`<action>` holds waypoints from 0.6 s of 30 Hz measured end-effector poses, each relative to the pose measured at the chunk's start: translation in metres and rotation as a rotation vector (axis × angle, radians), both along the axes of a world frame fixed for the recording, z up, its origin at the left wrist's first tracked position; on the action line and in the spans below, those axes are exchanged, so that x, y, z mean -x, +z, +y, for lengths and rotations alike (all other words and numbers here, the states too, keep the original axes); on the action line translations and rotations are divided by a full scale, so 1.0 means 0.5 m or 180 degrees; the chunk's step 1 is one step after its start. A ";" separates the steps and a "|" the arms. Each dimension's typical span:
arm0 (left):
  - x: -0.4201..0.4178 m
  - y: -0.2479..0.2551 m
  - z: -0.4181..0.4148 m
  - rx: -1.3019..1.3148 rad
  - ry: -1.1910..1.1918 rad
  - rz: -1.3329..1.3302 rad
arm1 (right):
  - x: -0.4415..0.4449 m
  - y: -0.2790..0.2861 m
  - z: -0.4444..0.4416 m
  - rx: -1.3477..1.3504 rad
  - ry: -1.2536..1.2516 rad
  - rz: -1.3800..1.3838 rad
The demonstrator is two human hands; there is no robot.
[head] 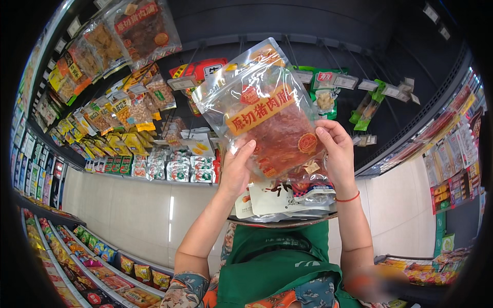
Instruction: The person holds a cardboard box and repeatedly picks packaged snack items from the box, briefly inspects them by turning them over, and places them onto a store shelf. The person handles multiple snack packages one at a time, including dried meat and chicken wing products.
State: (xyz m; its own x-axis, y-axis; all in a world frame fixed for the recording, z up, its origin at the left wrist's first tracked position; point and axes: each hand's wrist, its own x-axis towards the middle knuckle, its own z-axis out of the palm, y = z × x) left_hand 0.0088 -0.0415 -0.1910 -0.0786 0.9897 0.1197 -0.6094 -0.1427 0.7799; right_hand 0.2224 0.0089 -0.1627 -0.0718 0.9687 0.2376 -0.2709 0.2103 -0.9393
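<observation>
A clear zip-top plastic bag of dried meat slices (283, 142) is held up at a tilt between both hands. My left hand (238, 163) pinches its lower left edge, thumb on the front. At the right edge, my right hand (336, 148) grips it with thumb and fingers. Below the bag, other snack packets (269, 200) lie piled in a container at my waist, whose rim shows under them; the bag hides part of the pile. A similar bag of dried meat (142, 34) hangs on the rack at the upper left.
Ahead stands a dark shelf rack with metal hooks and price-tag holders (346, 81). Nut packets (133, 109) hang at the left, above silvery packets (178, 169) on a low shelf. Snack shelves (88, 265) line the lower left; more packaged goods (446, 150) hang at the right.
</observation>
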 end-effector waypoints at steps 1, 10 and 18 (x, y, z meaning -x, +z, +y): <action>-0.001 -0.003 0.000 0.0024 -0.0040 -0.0036 | -0.001 0.000 0.000 0.0037 0.0009 0.0064; -0.014 0.000 -0.012 0.0079 -0.0302 -0.0518 | -0.016 -0.005 -0.008 0.0586 0.0531 0.0576; -0.012 -0.008 -0.026 0.0079 -0.0181 -0.0183 | -0.021 -0.008 -0.006 0.0451 0.0171 0.0538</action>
